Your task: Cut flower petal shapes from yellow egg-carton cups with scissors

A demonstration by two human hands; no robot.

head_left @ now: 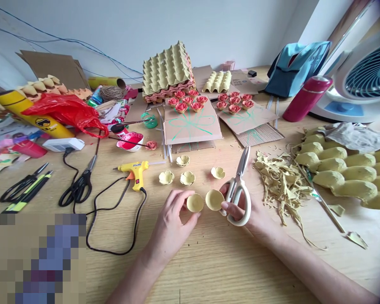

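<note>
Between its thumb and fingers my left hand (pixel 176 215) holds a yellow paper cup (pixel 195 203) with its hollow side facing me. A second yellow cup (pixel 214 199) is pinched in my right hand (pixel 240 209), which also grips white-handled scissors (pixel 247 200), blades pointing up and away. The two cups are close together but apart. Just beyond my hands lie petal-edged yellow cups, among them one (pixel 188 178) in the middle and another (pixel 218 172) near the scissors.
A yellow glue gun (pixel 136 172) with a looping black cord and black scissors (pixel 79 185) lie left. Paper scraps (pixel 281 181) and an egg tray (pixel 345 169) are right. Red paper flowers stand on cardboard (pixel 193 126) behind. A magenta bottle (pixel 306 99) leans near a fan.
</note>
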